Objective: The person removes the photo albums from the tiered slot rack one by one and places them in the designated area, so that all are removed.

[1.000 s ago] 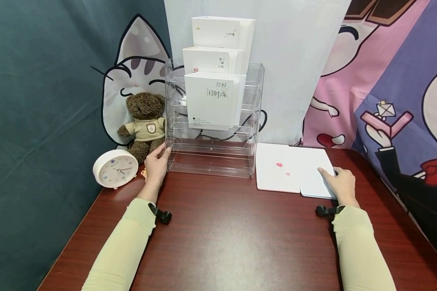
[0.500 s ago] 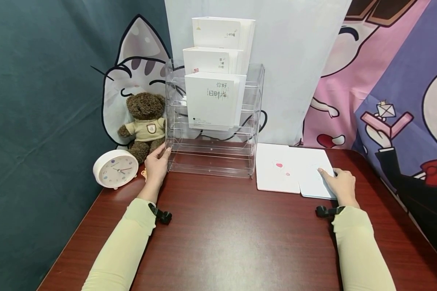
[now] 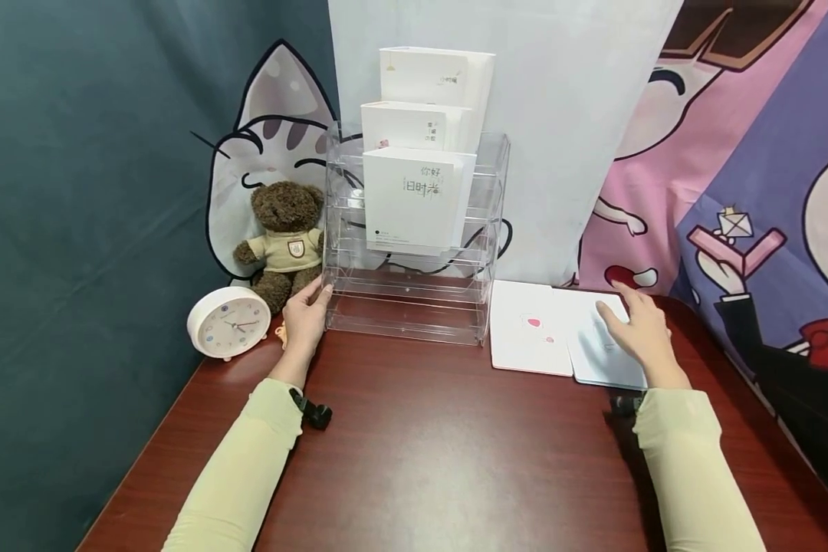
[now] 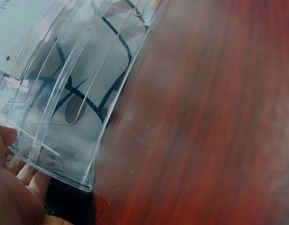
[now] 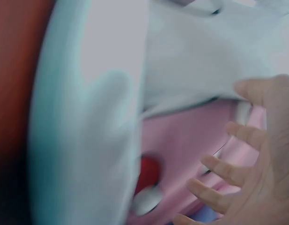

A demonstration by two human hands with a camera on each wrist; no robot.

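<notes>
My left hand grips the left side of a clear acrylic tiered rack near its bottom. In the left wrist view, the thumb and fingers lie on either side of the transparent side panel. Three tiers of the rack carry white books, the front one with dark printed lettering. My right hand, its fingers spread and holding nothing, is over a white book with a pale blue edge. Touching that book's left side lies another white book with small red marks and a reddish edge.
Left of the rack, a brown teddy bear in a beige shirt sits behind a white round clock. A small orange item lies beside my left wrist. Cartoon-printed cloth hangs behind the dark red-brown table.
My right hand has let go of the blue-edged book's right side and lifted, its fingers spreading. The head view has shifted slightly; my left hand keeps its hold on the rack.
</notes>
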